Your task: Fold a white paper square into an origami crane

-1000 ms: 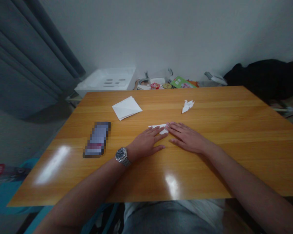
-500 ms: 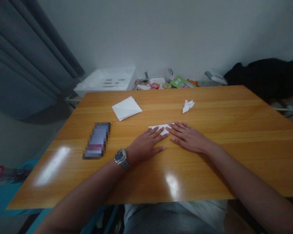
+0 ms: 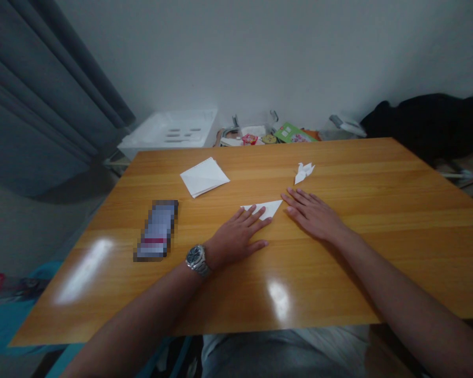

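My left hand (image 3: pixel 236 237) lies flat on the wooden table (image 3: pixel 378 236), its fingertips pressing on a folded white paper triangle (image 3: pixel 268 208). A steel watch (image 3: pixel 197 259) sits on that wrist. My right hand (image 3: pixel 313 215) rests flat on the table just right of the triangle's tip, fingers spread, apart from the paper. A small finished white paper crane (image 3: pixel 303 171) stands beyond my right hand.
A stack of white square sheets (image 3: pixel 204 176) lies at the far left-middle. A phone (image 3: pixel 156 230) lies left of my left hand. Behind the table are a white tray (image 3: pixel 169 131), small clutter (image 3: pixel 268 136) and a black bag (image 3: pixel 425 123). Grey curtain at left.
My right hand has slid to the right off the paper, uncovering the triangle's tip. My left hand stays pressed on the paper.
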{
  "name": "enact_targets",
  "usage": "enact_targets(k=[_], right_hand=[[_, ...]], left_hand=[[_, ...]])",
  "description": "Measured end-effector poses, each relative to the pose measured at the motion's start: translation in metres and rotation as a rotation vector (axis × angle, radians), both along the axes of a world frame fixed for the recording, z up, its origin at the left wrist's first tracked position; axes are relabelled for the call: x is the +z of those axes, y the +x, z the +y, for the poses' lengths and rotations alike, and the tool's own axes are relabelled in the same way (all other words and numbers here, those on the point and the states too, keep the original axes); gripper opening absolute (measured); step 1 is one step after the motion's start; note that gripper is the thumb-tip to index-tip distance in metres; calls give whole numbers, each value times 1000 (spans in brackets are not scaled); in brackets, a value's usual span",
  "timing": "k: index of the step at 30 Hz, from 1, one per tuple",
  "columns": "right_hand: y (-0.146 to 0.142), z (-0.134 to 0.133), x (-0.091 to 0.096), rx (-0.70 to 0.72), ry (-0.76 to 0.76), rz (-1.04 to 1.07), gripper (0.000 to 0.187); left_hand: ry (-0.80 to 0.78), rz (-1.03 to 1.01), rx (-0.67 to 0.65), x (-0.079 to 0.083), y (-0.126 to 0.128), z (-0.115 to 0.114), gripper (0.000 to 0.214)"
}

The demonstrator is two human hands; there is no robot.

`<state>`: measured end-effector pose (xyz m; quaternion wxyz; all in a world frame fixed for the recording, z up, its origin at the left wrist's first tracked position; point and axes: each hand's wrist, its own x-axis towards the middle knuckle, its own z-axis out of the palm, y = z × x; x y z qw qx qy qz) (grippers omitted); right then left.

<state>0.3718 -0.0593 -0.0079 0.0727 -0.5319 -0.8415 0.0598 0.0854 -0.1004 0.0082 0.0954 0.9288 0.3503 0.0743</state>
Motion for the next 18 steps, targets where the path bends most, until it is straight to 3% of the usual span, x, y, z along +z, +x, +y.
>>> enact_targets(k=[5,11,18], right_hand=[[-7,-6,3,-30,38,81,61],[-28,-22,5,269,19,56,62],[-31,-27,2,266,10,37,61]], left_hand=[[17,-2,-6,-2,0,0,61],[35,17,-12,-3,0,0,61],[76,27,48,0,0,-1,57]])
